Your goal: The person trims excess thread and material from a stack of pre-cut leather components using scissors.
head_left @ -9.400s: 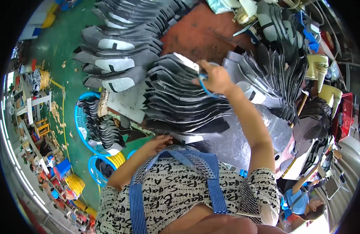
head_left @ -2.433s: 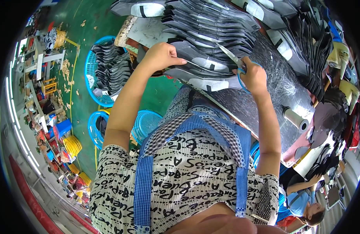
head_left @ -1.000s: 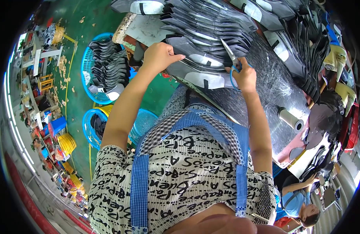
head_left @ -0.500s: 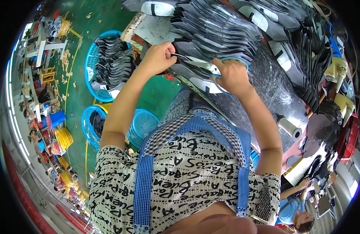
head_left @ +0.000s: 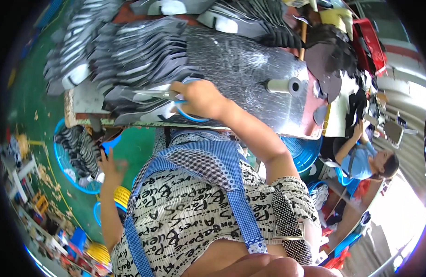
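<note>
My right hand is closed round the blue-handled scissors, above the near edge of the work table. Their blades point left over overlapping dark grey cut pieces with white patches. Low at the left, my left hand is somewhat blurred, its fingers apart and nothing visible in them. It is beside a blue plastic basket holding a row of dark cut pieces. A long fanned stack of similar grey pieces lies beyond the scissors.
On the scratched dark tabletop lies a pale roll. More stacked pieces are at the back. A red container stands far right. Another person in blue works at the right. A yellow basket is below my left hand.
My view has swung to the right. My left hand has left the piece by the scissor tips and moved down beside the basket, fingers apart. The scissors stay in my right hand.
</note>
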